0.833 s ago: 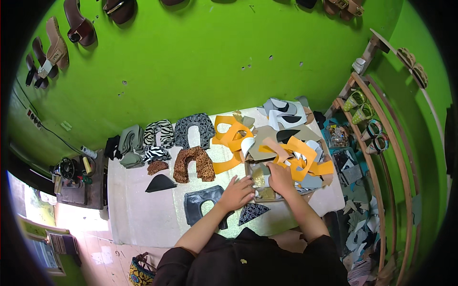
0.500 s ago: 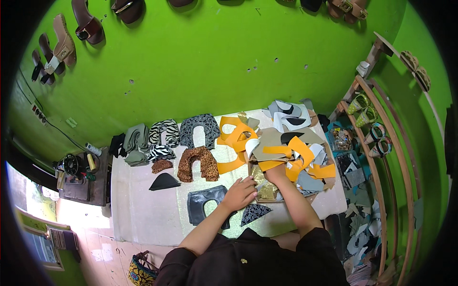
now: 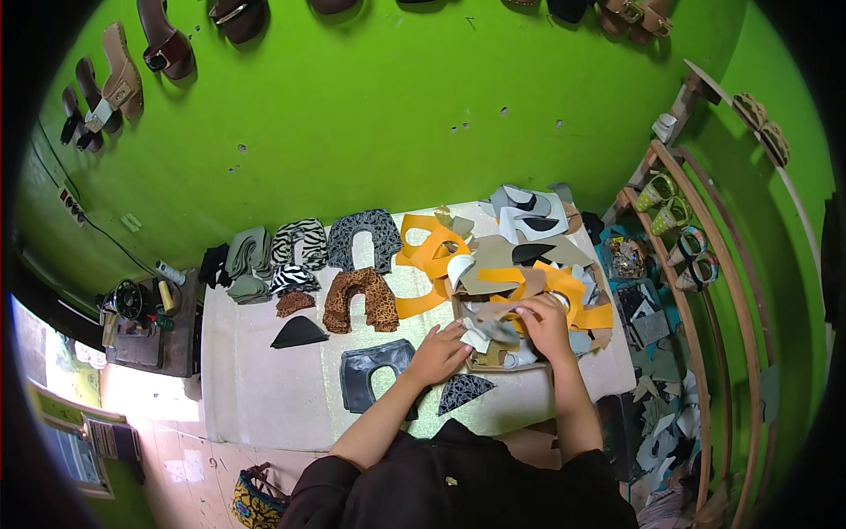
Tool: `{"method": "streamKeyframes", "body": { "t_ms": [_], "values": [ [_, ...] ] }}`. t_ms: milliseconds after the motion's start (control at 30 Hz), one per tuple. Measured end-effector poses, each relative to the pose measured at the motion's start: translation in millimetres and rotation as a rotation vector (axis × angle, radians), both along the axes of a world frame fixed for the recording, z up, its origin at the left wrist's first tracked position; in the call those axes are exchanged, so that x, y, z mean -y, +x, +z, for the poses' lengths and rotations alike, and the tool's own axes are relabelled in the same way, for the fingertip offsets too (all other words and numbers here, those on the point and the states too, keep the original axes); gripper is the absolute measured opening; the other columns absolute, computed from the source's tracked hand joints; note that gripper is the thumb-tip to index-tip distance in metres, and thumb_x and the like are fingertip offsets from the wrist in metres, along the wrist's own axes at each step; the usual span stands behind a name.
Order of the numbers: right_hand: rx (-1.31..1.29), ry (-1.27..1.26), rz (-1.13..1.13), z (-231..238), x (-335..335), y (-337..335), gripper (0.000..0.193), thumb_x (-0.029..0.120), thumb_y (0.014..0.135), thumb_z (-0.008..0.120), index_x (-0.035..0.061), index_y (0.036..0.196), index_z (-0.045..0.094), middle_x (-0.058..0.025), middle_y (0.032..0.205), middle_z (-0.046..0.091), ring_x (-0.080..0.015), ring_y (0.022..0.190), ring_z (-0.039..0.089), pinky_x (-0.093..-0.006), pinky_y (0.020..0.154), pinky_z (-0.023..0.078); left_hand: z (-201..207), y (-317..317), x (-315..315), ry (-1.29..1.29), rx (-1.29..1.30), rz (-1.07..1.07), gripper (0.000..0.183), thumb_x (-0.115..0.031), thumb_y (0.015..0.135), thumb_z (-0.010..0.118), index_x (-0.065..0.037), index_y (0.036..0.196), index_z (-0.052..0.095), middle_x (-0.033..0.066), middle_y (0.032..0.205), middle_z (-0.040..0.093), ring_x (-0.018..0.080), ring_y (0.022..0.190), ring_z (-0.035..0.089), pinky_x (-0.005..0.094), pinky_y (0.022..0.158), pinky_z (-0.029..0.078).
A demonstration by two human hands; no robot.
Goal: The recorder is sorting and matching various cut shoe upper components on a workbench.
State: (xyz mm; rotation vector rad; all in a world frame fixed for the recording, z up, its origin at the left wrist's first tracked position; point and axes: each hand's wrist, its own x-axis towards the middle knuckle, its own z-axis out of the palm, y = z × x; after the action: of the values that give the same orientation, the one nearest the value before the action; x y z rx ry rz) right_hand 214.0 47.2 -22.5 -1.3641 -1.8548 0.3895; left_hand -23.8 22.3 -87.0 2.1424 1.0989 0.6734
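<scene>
My right hand (image 3: 544, 324) is over a shallow box (image 3: 480, 367) of cut material scraps. Its fingers are closed on a grey-brown scrap (image 3: 495, 310), partly smeared by motion. Pale scraps (image 3: 477, 339) lie just below it, near the fingers of my left hand (image 3: 443, 353). That left hand lies at the box's left edge with its fingers stretched out. Beside it are a stack of black U-shaped pieces (image 3: 357, 379) and a grey-black patterned pointed piece (image 3: 464, 394). Yellow cut-out offcuts (image 3: 564, 284) heap up over the far side of the box.
Across the table (image 3: 256, 388) stand stacks of leopard-print (image 3: 339, 309), zebra-print (image 3: 310, 236) and grey patterned (image 3: 385, 234) U-shaped pieces. A black pointed piece (image 3: 300, 332) lies at left. At right are a wooden rack (image 3: 687, 339) with sandals and a heap of scraps below.
My right hand has come up out of the box with a grey-brown scrap, and pale scraps now show near the left fingers. The left hand has barely moved.
</scene>
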Motion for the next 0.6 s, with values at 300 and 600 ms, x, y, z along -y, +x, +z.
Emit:
{"method": "streamKeyframes", "body": {
  "t_ms": [300, 600],
  "values": [
    [-0.366, -0.183, -0.180, 0.1, 14.4, 12.9, 0.020, 0.013, 0.081, 0.064, -0.0026, 0.093, 0.062, -0.0137, 0.084, 0.065, -0.0213, 0.068, 0.061, -0.0289, 0.065, 0.047, 13.7, 7.8, -2.0, 0.091, 0.296, 0.138, 0.017, -0.019, 0.080, 0.063, -0.003, 0.077, 0.063, 0.0116, 0.082, 0.064, 0.0295, 0.087, 0.061, 0.0387, 0.080, 0.044],
    [0.028, 0.090, -0.196, 31.6, 27.8, 14.8, 0.029, 0.008, 0.088, 0.049, 0.0040, 0.117, 0.050, -0.0146, 0.107, 0.062, -0.0307, 0.097, 0.057, -0.0380, 0.082, 0.043, 48.3, 26.8, -3.6, 0.064, 0.403, 0.234, 0.023, -0.019, 0.077, 0.068, -0.002, 0.092, 0.062, 0.0103, 0.077, 0.061, 0.0222, 0.072, 0.060, 0.0316, 0.068, 0.047]
  ]
}}
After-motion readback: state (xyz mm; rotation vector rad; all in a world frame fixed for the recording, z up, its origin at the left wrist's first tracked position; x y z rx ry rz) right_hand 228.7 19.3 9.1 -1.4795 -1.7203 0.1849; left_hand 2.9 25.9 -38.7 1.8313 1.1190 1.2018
